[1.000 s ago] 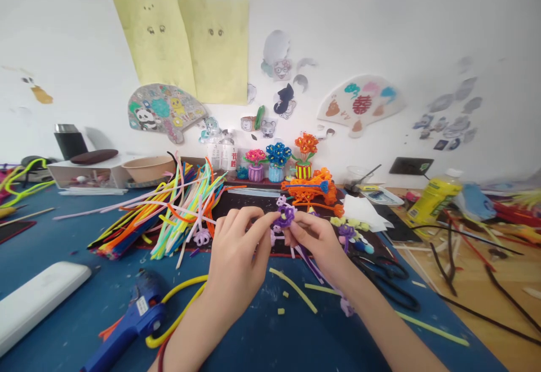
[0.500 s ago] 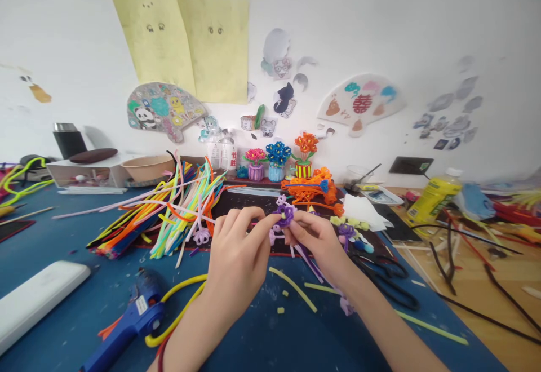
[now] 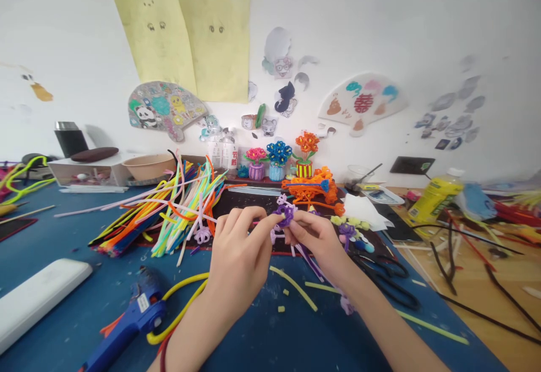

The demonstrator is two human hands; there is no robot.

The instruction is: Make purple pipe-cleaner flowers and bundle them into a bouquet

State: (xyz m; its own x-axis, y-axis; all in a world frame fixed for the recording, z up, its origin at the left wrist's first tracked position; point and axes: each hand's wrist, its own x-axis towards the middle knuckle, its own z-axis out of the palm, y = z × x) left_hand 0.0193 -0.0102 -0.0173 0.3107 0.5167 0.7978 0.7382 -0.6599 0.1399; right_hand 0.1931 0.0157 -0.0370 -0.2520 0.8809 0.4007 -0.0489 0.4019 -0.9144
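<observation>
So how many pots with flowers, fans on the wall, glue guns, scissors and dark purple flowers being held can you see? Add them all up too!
Flower pots: 3 (pink, blue, orange)
Wall fans: 2
Glue gun: 1
Scissors: 1 pair
Held dark purple flower: 1
Total: 8

Purple flower [image 3: 285, 215]: fuzzy, matt pile. Stem bundle [image 3: 181, 214]: same fuzzy look. Glue gun [image 3: 134, 319]: smooth blue plastic, slight sheen. Blue table cover [image 3: 262, 344]: matt, flecked. Tan tabletop [image 3: 502, 304]: wood-grained, smooth. Wall sheets [image 3: 220, 56]: matt yellow paper. Flask lid [image 3: 66, 125] looks shiny, metallic.
</observation>
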